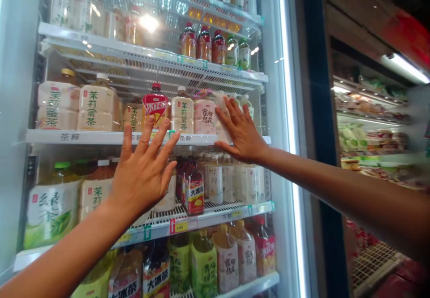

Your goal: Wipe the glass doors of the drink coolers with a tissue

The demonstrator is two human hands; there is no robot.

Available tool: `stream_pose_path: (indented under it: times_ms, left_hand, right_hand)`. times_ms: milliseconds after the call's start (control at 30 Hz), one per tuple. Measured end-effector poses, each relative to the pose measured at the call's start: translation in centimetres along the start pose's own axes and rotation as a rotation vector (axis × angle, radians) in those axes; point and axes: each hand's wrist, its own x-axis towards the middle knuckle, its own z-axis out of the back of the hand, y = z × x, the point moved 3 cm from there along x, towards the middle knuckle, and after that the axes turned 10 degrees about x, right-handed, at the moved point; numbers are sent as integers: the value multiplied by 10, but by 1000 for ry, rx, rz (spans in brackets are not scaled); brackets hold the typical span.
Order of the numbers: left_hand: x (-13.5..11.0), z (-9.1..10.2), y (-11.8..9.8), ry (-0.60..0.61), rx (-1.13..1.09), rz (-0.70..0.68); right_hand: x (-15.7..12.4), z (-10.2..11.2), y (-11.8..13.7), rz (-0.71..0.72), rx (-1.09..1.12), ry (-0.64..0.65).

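I face a drinks fridge with white wire shelves [101,137] full of bottled tea. My left hand [143,172] reaches out with fingers spread, open and holding nothing, its fingertips near the shelf edge below a red-labelled bottle [155,105]. My right hand [240,130] is also open, fingers stretched flat against a pale bottle [220,105] at the right end of the same shelf, beside a pink-labelled bottle [204,115]. I cannot tell whether a glass door lies between my hands and the bottles.
Cream-labelled jasmine tea bottles [97,105] stand at the left. A small red-labelled bottle [194,192] sits on the shelf below; green and brown bottles [203,264] fill the bottom row. A dark fridge frame [319,132] stands to the right, with an open chilled case [372,118] beyond.
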Motion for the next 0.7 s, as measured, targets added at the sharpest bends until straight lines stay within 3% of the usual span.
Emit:
stream_pose_path:
  times_ms: [67,167,233,300,400,467,600,700]
  left_hand:
    - [7,-6,-9,8,-9,-6]
    - [16,-13,-20,6,-13,-14]
    - [19,-16,-25,-5,-11,-22]
    - [21,-17,-28,-7,-13,-24]
    - [20,-18,-28,1,-27,-16]
    - [19,-17,-28,1,-39,-14]
    - [15,-14,-26,-18,-43,-27]
    - [5,-10,-20,0,-31,-24]
  right_hand:
    - [-15,2,0,-17,10,-21]
    - [-34,-1,17,144,39,68]
    - [-37,0,11,219,33,119]
    - [-31,6,-15,103,1,59]
    - [-26,13,-42,-205,-46,-107]
    - [-30,9,-22,-212,-42,-101]
    - [-35,-8,53,54,12,121]
    - [-12,-9,61,-16,-15,87]
